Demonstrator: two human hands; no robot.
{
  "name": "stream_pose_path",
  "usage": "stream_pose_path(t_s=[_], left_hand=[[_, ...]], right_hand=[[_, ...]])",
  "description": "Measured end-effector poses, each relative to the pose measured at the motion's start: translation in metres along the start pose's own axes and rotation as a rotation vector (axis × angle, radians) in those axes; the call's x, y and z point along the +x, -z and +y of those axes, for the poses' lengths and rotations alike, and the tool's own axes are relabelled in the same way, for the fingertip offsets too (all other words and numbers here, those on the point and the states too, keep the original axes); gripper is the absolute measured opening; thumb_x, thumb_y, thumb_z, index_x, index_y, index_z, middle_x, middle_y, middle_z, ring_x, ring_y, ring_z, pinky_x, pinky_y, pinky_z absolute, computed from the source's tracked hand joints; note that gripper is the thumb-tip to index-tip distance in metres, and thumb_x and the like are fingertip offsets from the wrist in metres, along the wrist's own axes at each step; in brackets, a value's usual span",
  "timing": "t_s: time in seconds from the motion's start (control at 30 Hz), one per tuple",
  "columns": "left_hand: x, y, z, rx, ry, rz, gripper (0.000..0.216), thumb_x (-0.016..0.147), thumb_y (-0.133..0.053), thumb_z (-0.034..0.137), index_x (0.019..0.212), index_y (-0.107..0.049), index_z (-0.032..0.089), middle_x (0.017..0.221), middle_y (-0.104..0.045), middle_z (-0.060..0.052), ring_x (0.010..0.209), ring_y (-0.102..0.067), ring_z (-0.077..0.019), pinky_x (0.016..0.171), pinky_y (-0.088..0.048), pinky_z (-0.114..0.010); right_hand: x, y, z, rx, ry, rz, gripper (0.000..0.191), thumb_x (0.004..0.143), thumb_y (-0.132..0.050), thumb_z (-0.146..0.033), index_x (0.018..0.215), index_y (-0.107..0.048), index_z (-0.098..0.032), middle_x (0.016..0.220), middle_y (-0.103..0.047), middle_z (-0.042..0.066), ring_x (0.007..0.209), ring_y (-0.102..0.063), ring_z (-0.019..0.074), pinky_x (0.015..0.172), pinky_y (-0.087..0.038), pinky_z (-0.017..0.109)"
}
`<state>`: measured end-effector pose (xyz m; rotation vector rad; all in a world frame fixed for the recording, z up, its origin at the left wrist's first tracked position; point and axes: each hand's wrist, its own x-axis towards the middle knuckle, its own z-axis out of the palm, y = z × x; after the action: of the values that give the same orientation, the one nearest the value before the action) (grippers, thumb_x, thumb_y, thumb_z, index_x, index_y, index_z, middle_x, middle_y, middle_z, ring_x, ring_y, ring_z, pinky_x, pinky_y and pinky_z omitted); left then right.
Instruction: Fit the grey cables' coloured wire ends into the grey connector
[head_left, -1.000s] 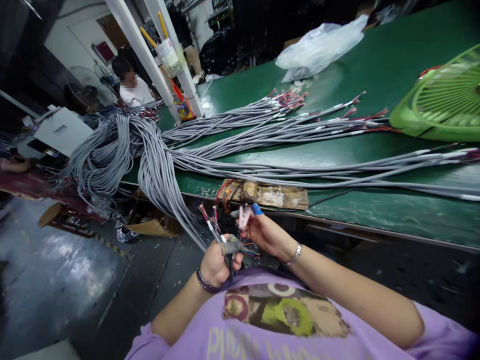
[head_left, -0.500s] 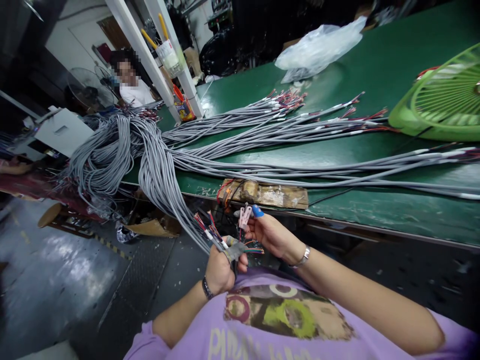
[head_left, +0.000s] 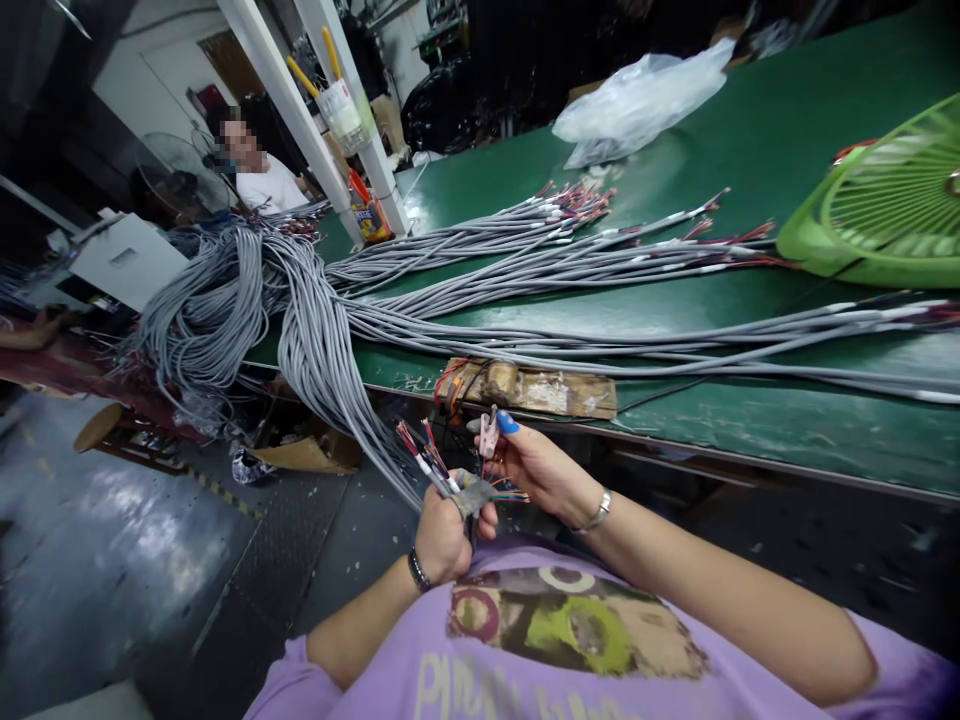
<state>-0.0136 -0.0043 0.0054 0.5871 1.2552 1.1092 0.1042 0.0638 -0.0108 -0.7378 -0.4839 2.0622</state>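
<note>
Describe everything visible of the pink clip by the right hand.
The pink clip looks like pale plastic, with two narrow arms side by side. It stands roughly upright by the front edge of the wooden board. The right hand appears to touch it, a blue-covered fingertip at its upper right; whether it is gripped is unclear.

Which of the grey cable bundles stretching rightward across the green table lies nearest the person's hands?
The frontmost grey cable bundle, passing behind the flat wooden board; the other two lie farther back.
</note>
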Motion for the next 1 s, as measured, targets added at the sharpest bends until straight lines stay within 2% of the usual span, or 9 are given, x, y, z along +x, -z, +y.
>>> stream_pose_path(t_s=[0.23, 0.43, 0.57, 0.83, 1.0], left_hand=[[-0.007, 0.006, 0.0, -0.015, -0.026, 0.023, 0.027, 0.057, -0.072, 0.036, 0.061, -0.055, 0.015, 0.042, -0.056, 0.001, 0.031, -0.044, -0.0072, 0.033, -0.031, -0.018], [-0.008, 0.004, 0.001, -0.045, -0.032, 0.008, 0.023, 0.057, -0.071, 0.032, 0.06, -0.055, 0.015, 0.041, -0.056, 0.001, 0.03, -0.044, -0.0078, 0.032, -0.031, -0.018], [-0.005, 0.001, 0.002, -0.063, -0.037, 0.006, 0.022, 0.058, -0.07, 0.031, 0.062, -0.055, 0.015, 0.041, -0.056, 0.001, 0.031, -0.044, -0.0075, 0.033, -0.031, -0.018], [0.0, 0.0, 0.0, -0.089, -0.017, 0.013, 0.023, 0.06, -0.068, 0.032, 0.062, -0.053, 0.015, 0.043, -0.056, 0.001, 0.032, -0.044, -0.0072, 0.033, -0.031, -0.017], [0.001, -0.001, -0.001, -0.115, -0.002, 0.029, 0.021, 0.059, -0.067, 0.031, 0.063, -0.053, 0.016, 0.043, -0.055, 0.002, 0.033, -0.044, -0.0072, 0.034, -0.031, -0.017]], right_hand=[[-0.003, 0.001, -0.008, 0.016, -0.122, -0.085, 0.042, 0.081, -0.049, -0.058, 0.077, -0.062, -0.018, 0.069, -0.063, 0.002, 0.056, -0.055, 0.0105, 0.052, -0.046, 0.022], [-0.004, 0.002, -0.009, -0.041, -0.045, -0.055, 0.025, 0.077, -0.063, -0.042, 0.077, -0.064, -0.017, 0.066, -0.061, 0.001, 0.056, -0.053, 0.0096, 0.052, -0.047, 0.02], [-0.004, 0.004, -0.006, -0.089, 0.022, -0.048, 0.027, 0.076, -0.064, -0.043, 0.077, -0.065, -0.016, 0.067, -0.061, 0.002, 0.057, -0.053, 0.0093, 0.052, -0.047, 0.02], [0.006, 0.007, 0.001, 0.097, -0.079, -0.124, 0.03, 0.075, -0.065, -0.045, 0.08, -0.067, -0.016, 0.073, -0.065, 0.003, 0.059, -0.054, 0.0098, 0.053, -0.046, 0.021], [0.01, 0.005, 0.005, 0.174, -0.029, -0.035, 0.027, 0.073, -0.069, -0.041, 0.08, -0.068, -0.015, 0.068, -0.066, 0.001, 0.058, -0.055, 0.0087, 0.056, -0.045, 0.02]])
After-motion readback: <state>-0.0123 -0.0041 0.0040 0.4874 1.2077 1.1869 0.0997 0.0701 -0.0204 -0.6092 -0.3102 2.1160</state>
